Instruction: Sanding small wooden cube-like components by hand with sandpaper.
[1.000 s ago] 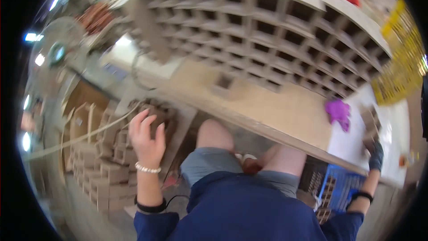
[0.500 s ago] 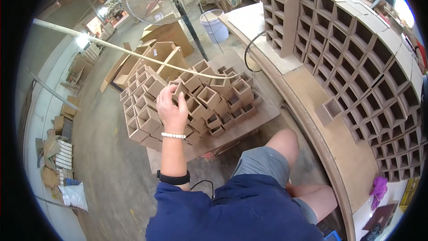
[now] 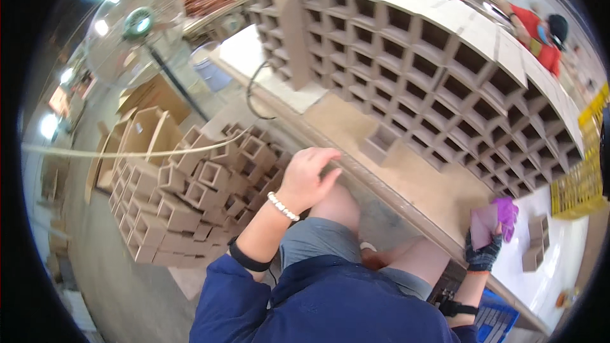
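My left hand [image 3: 309,179] is raised over my knee beside the bench edge, thumb and fingers curved and apart, with nothing seen between them. At the right end of the bench, my right hand [image 3: 483,254], in a dark glove, grips a bunched purple cloth [image 3: 502,218]. A single small brown open-ended box [image 3: 380,143] sits on the bench's brown board [image 3: 337,115]. Behind it rises a curved wall of stacked square brown boxes [image 3: 406,57], open ends facing me. More such boxes lie heaped in a pile [image 3: 190,197] at the left.
A standing fan [image 3: 136,25] and cardboard cartons [image 3: 152,98] are at the far left. A pale bar [image 3: 127,152] crosses over the pile. A yellow crate [image 3: 575,194] stands at the right, with joined brown boxes [image 3: 535,243] on the white surface. A person in red [image 3: 537,35] is farther back.
My left hand has left the box pile and come right toward the bench. My right hand has come into view, gripping the purple cloth that lay on the bench. The view has turned right.
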### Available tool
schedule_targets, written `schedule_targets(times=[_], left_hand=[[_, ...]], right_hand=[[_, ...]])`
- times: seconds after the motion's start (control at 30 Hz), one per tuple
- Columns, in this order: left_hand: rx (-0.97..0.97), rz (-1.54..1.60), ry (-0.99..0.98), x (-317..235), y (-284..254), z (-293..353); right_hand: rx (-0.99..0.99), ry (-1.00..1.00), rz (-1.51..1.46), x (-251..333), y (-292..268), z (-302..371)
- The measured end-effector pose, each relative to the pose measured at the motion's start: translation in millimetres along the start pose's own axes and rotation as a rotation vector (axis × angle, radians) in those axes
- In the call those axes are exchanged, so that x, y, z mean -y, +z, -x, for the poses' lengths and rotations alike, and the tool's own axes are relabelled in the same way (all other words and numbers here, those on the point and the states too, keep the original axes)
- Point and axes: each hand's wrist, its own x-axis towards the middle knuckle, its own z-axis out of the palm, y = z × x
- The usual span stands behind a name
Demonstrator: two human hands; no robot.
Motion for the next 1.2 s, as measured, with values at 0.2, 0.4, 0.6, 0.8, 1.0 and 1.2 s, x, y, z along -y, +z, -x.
schedule_targets(times=[0.2,0.4,0.6,0.8,1.0,1.2], left_hand=[[0.055,-0.346,0.432,-1.2,85.6,-61.6],[0.319,-0.343,0.476,-11.3,86.9,-66.4],[0.035,0.692,-0.205,-84.6,99.9,-17.1],[0.208,0.695,-0.135,-109.3,137.1,16.3],[0.427,0.548,-0.104,-117.7,144.9,22.9],[0.346,0.626,-0.006,-113.5,155.2,30.4]], right_hand=[[0.034,0.022,0.098,-1.8,-24.0,0.8],[0.087,0.054,0.101,2.8,-30.4,8.7],[-0.013,-0.089,0.191,-8.7,32.8,29.5],[0.384,-0.777,1.521,-38.2,151.6,49.4],[0.394,-0.894,1.950,-69.8,125.2,25.2],[0.580,-0.958,1.922,-66.4,160.6,51.2]])
